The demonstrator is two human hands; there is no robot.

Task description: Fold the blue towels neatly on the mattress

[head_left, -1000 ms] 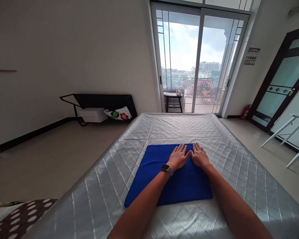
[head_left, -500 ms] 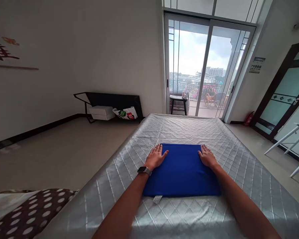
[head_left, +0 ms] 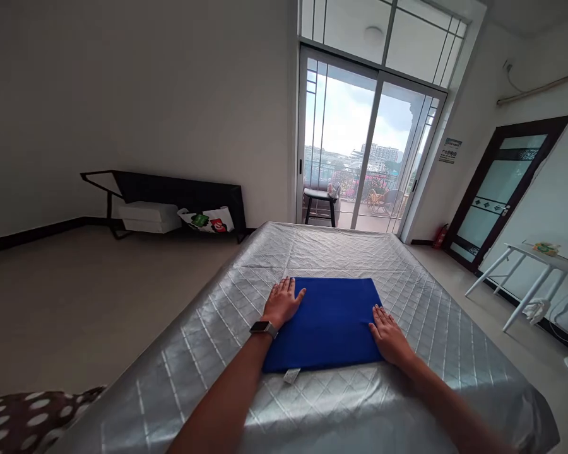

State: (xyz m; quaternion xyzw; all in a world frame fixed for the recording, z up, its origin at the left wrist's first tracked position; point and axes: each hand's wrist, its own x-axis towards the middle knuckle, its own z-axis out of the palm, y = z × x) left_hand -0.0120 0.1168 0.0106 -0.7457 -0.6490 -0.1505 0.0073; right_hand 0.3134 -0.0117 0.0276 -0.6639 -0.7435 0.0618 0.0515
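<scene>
A flat, neatly folded blue cloth [head_left: 331, 321] with a small white tag [head_left: 291, 376] at its near edge lies on a quilted silver cover [head_left: 227, 315]. My left hand [head_left: 283, 301] rests flat over its far left edge, fingers apart from the thumb; a dark-faced watch is on that wrist. On the right edge, closer to the near corner, my right hand [head_left: 389, 334] lies flat with its fingers stretched out. Neither hand grips the cloth. Whether it is a garment cannot be made out.
At bottom left lies brown polka-dot fabric [head_left: 33, 416]. Beyond, by the wall, a black-framed bench [head_left: 180, 189] has a white box [head_left: 146, 216] and a printed bag [head_left: 208, 221] under it. Sliding glass doors [head_left: 345, 145] stand ahead; a white table [head_left: 544, 257] is at right.
My right hand has slid toward me along the cloth's right edge, from the far corner to near the close corner. My left hand stays on the left edge. The view has turned right.
</scene>
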